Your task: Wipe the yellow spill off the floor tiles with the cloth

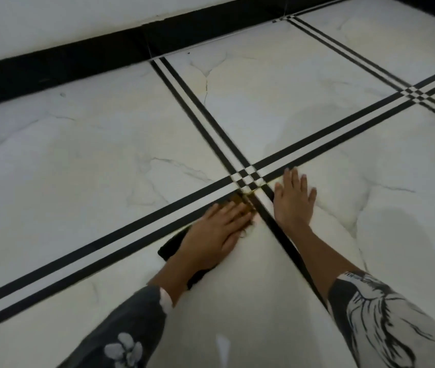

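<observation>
- Left hand (220, 227): palm down, fingers spread flat, pressing on a dark cloth (170, 248) on the floor (78, 155). Not pinching or gripping it, just bearing down.
- Cloth: one, black or near black, mostly hidden under the hand and wrist. One corner shows to the left of the hand, another edge under the wrist. Frayed threads stick out by the fingertips.
- Spill (239, 199): a yellow-brown patch just at the left fingertips, touching the cloth's front edge. It lies on the black stripes beside the checkered crossing (248, 177). A thin yellow trace runs along the joint into the crossing.
- Right hand (294, 199): empty, open, fingers spread, palm flat on a white tile just right of the crossing. Near the cloth but apart from it.
- Count: two hands, one cloth, one spill patch. No containers in view.
- Floor: large white marbled tiles, separated by paired black stripes. Two stripe crossings in view, the near one by the hands and a far one (414, 94) upper right.
- Black skirting (51, 67) along the wall at top.
- Sleeves: both dark with white print, pushed up the forearms.
</observation>
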The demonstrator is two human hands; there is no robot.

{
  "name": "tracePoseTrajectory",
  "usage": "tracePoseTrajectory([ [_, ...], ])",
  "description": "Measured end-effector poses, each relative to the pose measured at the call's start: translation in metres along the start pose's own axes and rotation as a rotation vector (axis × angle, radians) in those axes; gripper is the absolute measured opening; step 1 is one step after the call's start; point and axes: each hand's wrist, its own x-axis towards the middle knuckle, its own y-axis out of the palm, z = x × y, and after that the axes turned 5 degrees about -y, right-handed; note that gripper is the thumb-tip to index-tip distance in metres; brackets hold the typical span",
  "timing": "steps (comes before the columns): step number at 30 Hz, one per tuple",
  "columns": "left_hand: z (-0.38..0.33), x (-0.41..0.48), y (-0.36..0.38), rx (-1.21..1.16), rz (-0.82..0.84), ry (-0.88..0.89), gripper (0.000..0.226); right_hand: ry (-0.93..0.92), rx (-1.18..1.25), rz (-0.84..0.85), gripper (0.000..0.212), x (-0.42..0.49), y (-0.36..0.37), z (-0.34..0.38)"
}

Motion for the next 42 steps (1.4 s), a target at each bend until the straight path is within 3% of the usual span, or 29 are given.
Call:
tracePoseTrajectory([
  [2,0.051,-0.024,-0.012,-0.025,-0.113,-0.254,0.058,-0.127,-0.008,-0.026,0.050,-0.008,0.012,0.031],
  [4,0.099,-0.052,-0.023,-0.016,-0.240,-0.668,0.067,-0.264,0.008,-0.045,0.049,-0.019,0.027,0.068],
  [6,0.108,-0.065,-0.027,0.045,-0.235,-0.892,0.073,-0.364,0.011,-0.022,0.049,-0.030,0.040,0.100],
  [7,0.105,-0.070,-0.026,0.058,-0.193,-0.858,0.071,-0.410,0.013,-0.009,0.050,-0.035,0.046,0.116],
  [10,0.122,-0.079,-0.031,0.057,-0.109,-0.542,0.064,-0.518,0.000,0.008,0.056,-0.038,0.061,0.166],
  [11,0.138,-0.079,-0.037,0.049,-0.127,-0.549,0.064,-0.536,-0.007,0.026,0.052,-0.036,0.064,0.180],
  [15,0.202,-0.070,-0.042,0.054,-0.298,-0.963,0.051,-0.565,-0.042,0.023,0.051,-0.026,0.085,0.212],
  [20,0.262,-0.068,-0.057,0.055,-0.393,-1.110,0.050,-0.570,-0.042,0.003,0.051,-0.027,0.087,0.210],
  [23,0.263,-0.076,-0.054,-0.029,-0.507,-1.461,0.051,-0.562,-0.028,0.011,0.051,-0.025,0.089,0.211],
  [25,0.241,-0.067,-0.050,-0.048,-0.537,-1.562,0.053,-0.567,-0.021,0.007,0.051,-0.026,0.090,0.212],
  [26,0.229,-0.058,-0.047,-0.041,-0.537,-1.490,0.053,-0.563,-0.023,0.012,0.052,-0.025,0.090,0.211],
  [30,0.224,-0.036,-0.048,0.063,-0.331,-0.867,0.051,-0.584,-0.042,0.026,0.056,-0.025,0.088,0.210],
  [31,0.237,-0.035,-0.051,0.072,-0.324,-0.834,0.050,-0.588,-0.043,0.042,0.058,-0.024,0.088,0.209],
  [34,0.274,-0.025,-0.059,0.118,-0.418,-1.011,0.051,-0.591,0.006,0.023,0.060,-0.025,0.091,0.209],
  [36,0.278,0.002,-0.062,0.088,-0.391,-1.029,0.052,-0.568,0.089,-0.028,0.055,-0.025,0.093,0.210],
  [38,0.265,0.032,-0.065,0.037,-0.304,-0.891,0.055,-0.533,0.270,-0.099,0.054,-0.028,0.090,0.210],
  [42,0.199,0.060,-0.055,0.061,-0.129,-0.441,0.065,-0.310,0.643,-0.077,0.051,-0.026,0.062,0.203],
])
